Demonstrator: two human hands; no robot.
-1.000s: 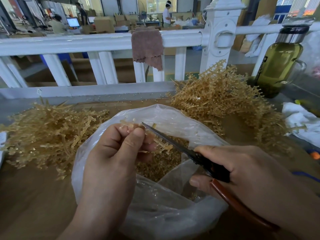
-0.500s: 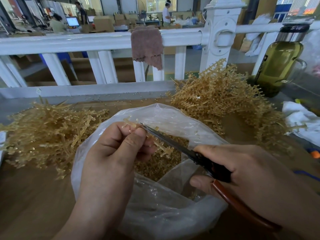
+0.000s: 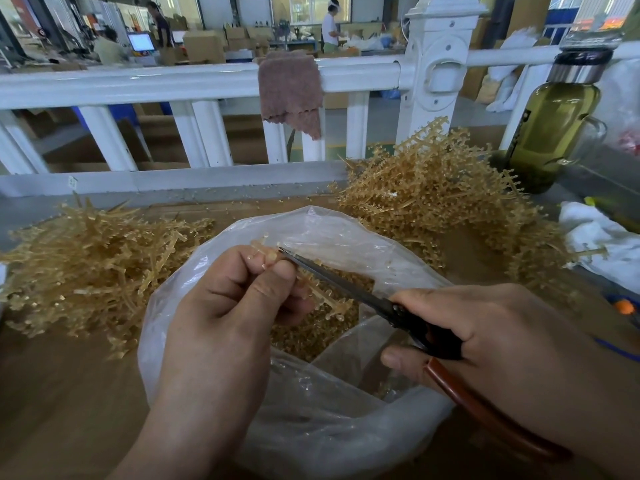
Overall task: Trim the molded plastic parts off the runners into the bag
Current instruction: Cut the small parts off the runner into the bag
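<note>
**Scissor tip barely shifted, runner kept over the bag**

Compared with the earlier frames, almost nothing is seen to have moved in the head view: the tip of the scissors [image 3: 346, 289] has been kept close against the left fingertips. A runner [image 3: 320, 294] is pinched between the thumb and curled fingers of the left hand [image 3: 221, 317], above the open mouth of the bag [image 3: 329, 420]. Its long axis is laid from those fingertips down and rightward, toward the right hand [image 3: 502, 341], whose fingers are wrapped round the handles. The blades are drawn nearly together along the runner's upper side. Trimmed parts [image 3: 311, 337] are heaped in the bag directly below, so a straight drop is judged likely for whatever is cut next
</note>
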